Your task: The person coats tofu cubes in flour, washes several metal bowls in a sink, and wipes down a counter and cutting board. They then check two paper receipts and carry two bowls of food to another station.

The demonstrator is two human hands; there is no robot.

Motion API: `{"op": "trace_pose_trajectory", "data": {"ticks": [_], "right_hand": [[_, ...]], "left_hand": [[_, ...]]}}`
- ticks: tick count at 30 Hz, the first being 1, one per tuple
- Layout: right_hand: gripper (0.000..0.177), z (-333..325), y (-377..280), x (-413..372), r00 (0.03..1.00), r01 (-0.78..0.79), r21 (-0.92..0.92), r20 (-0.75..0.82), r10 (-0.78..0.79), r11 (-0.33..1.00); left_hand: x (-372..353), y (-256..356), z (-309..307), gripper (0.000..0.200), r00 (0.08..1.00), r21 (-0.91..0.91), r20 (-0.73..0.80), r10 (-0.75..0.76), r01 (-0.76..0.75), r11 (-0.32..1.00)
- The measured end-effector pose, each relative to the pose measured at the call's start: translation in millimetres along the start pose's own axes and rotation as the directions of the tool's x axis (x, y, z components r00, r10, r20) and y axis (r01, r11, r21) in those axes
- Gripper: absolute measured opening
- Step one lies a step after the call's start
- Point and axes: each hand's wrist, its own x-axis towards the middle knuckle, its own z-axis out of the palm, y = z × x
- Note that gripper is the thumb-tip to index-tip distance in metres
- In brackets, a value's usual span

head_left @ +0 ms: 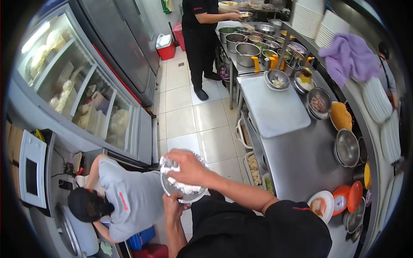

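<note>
Head view: gripping the metal bowl (194, 198) at its near-left side with the left hand (172, 206), above the tiled floor (213, 139), with the right hand (188, 168) bent, white-dusted, over the white-coated pieces (189, 188) inside; cannot tell whether closed on any. Likely light and stiff in the bowl, best supported under the base and at the rim, but soft and slippery in the pieces, so best scooped loosely from beneath. Farther out, to the left, a person in grey (137, 202) beside the glass-door refrigerator (81, 79); to the right, a white cutting board (275, 107) on the steel counter (297, 159).
</note>
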Motion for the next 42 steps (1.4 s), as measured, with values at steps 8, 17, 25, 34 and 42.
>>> {"op": "trace_pose_trajectory", "data": {"ticks": [8,17,25,34,42], "right_hand": [[0.024,-74,98,112,0.839,-0.178,0.154,-0.493,0.231,0.972],[0.032,-110,231,236,0.765,-0.430,0.096,-0.489,0.419,0.898],[0.055,-67,309,413,0.908,-0.417,0.052,-0.026,0.418,0.908],[0.052,-76,393,572,0.794,-0.568,-0.132,0.173,0.583,0.812],[0.044,-168,467,693,0.588,-0.809,-0.106,-0.157,0.794,0.578]], "left_hand": [[190,54,17,0.019,0.998,-0.039,0.057,0.007,-0.005,0.999],[380,157,56,0.017,0.997,0.017,0.064,0.032,-0.033,0.999],[491,232,-9,0.012,0.978,0.032,-0.155,0.139,-0.135,0.990],[666,315,6,0.041,0.996,0.108,-0.012,0.090,-0.088,0.990],[880,410,96,0.036,0.942,0.287,0.307,-0.135,0.043,0.957]]}}
